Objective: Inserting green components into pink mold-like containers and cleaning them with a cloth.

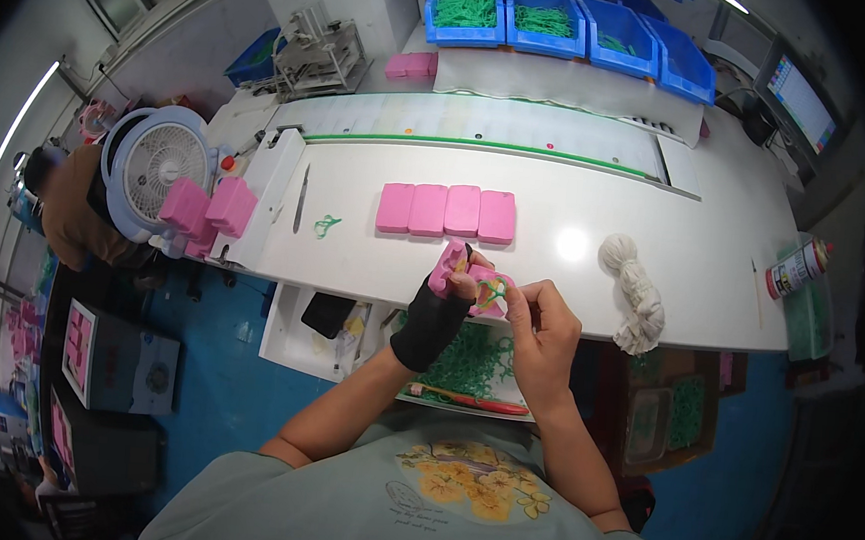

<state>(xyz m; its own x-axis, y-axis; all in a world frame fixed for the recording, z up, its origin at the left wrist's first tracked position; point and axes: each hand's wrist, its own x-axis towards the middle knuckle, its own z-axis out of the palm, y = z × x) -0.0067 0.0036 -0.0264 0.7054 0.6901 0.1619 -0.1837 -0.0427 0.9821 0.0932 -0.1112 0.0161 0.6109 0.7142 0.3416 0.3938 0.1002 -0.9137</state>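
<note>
At the front edge of the bench (353, 264), head view, I read both hands raised over the edge, forearms coming up from below and converging. The left hand (431, 315), in a black fingerless glove, is curled around a pink block (445, 269), thumb on the near side. A second pink piece (480, 307) sits just right of it, against the fingers; I cannot tell whether the two are joined. Right hand (549, 323) is bare, wrist bent inward, thumb and forefinger pinching a green piece (489, 293) at the second pink piece.

Containers: four blue bins stand side by side at the back. I note the leftmost bin (464, 37) heaped with green pieces, the second bin (545, 45) well stocked, the third bin (622, 63) holding a few. Below the bench, a white drawer (282, 332) is open, with a black object (329, 314) inside. Beneath the hands lies a green heap (471, 358), a red-handled tool (473, 401) along its front; same drawer or not, I cannot tell. Lower right, a brown box (675, 458) holds a clear tub (647, 426) beside more green pieces.
</note>
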